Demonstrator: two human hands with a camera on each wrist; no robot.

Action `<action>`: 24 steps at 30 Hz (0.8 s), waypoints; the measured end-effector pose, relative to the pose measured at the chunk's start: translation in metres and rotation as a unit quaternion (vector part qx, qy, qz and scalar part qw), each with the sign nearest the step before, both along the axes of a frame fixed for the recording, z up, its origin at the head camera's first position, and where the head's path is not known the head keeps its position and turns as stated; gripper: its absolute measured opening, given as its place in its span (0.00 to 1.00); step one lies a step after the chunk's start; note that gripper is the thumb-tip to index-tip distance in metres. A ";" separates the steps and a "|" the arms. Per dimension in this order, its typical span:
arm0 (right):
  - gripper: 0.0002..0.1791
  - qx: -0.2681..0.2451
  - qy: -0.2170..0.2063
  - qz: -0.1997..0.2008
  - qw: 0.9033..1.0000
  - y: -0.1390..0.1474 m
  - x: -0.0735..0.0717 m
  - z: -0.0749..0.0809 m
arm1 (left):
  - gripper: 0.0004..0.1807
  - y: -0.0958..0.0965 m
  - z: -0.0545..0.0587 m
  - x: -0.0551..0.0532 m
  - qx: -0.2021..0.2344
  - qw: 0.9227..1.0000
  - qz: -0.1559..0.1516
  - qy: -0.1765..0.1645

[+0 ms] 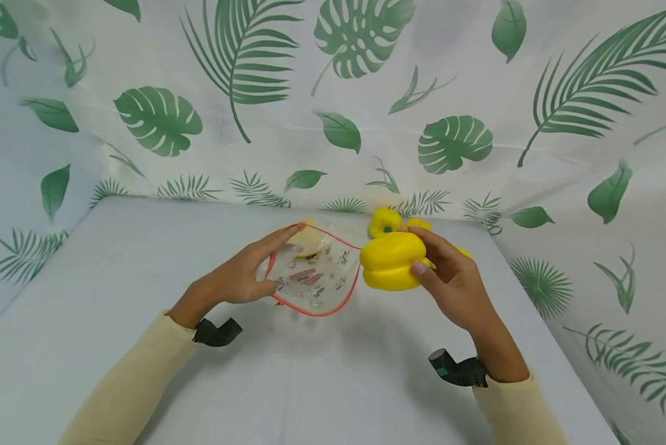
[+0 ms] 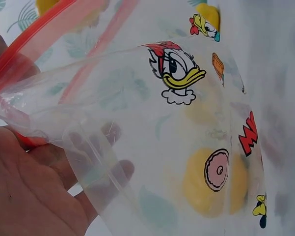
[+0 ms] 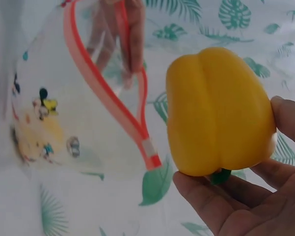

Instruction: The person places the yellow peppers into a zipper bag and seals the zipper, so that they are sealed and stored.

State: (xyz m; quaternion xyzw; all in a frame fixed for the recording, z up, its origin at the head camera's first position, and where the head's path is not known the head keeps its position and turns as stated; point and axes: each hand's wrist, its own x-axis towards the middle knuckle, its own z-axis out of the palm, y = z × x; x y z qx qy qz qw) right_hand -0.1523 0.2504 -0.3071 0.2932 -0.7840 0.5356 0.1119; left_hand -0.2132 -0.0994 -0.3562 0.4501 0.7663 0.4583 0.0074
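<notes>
My left hand [image 1: 238,272] grips a clear plastic zip bag [image 1: 329,293] by its red-edged mouth, which gapes between thumb and fingers. Cartoon prints cover the bag, and a yellow shape [image 3: 41,130] shows blurred through its wall in the right wrist view. Just to the right of the mouth, my right hand [image 1: 455,284] holds a yellow bell pepper [image 1: 391,262] between thumb and fingertips. The pepper lies on its side, its green stem [image 3: 221,176] facing the right palm. A red slider end [image 3: 152,161] of the zip hangs close beside it.
Behind the right hand, more yellow bell peppers [image 1: 384,221] sit toward the back of the white table [image 1: 310,383], partly hidden by the held one. A leaf-printed cloth [image 1: 377,142] rises along the back and sides.
</notes>
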 end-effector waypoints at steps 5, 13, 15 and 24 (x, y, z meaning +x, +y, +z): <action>0.28 -0.026 -0.010 0.022 0.999 -0.012 0.003 -0.003 | 0.54 0.001 0.000 0.002 -0.001 1.000 0.001 -0.013; 0.29 -0.050 -0.019 0.055 0.997 -0.030 0.004 -0.017 | 0.53 0.004 -0.002 0.003 -0.020 1.000 0.008 -0.010; 0.29 -0.053 -0.022 0.062 0.996 -0.036 0.006 -0.021 | 0.53 0.004 -0.002 0.004 -0.021 1.000 0.007 -0.010; 0.29 -0.048 -0.073 0.122 0.989 -0.062 0.010 -0.038 | 0.54 0.007 0.001 0.007 -0.041 0.999 0.009 0.000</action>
